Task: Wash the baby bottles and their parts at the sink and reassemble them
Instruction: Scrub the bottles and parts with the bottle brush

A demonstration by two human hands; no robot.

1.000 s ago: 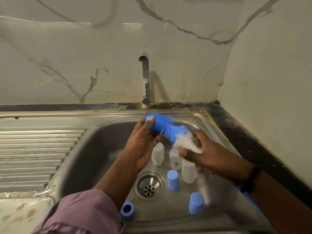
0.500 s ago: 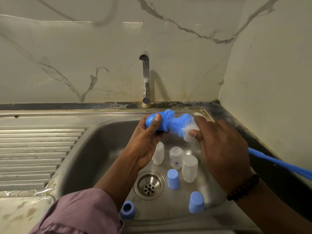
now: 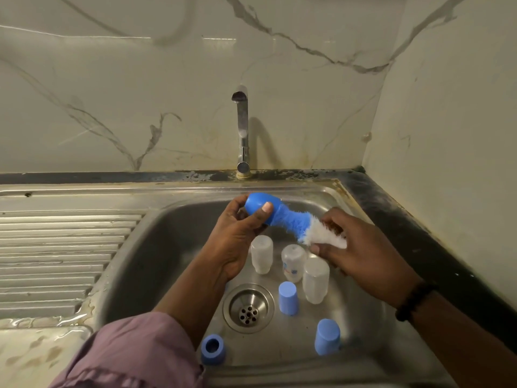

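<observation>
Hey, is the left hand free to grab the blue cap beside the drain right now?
Probably not: the left hand grips a blue cap being brushed. The cap by the drain itself stands unobstructed.

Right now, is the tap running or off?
Off, as far as the view shows. No stream falls from the tap spout into the sink, and the left hand holds the blue cap dry of any flow.

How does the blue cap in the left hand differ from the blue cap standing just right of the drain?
The held cap is up in the air, tilted, gripped by the left hand, with the brush pushed into its opening; the cap by the drain stands on the sink floor, closed end up, untouched. The held cap's end looks rounded, the other's flatter. Both are plain blue.
</observation>
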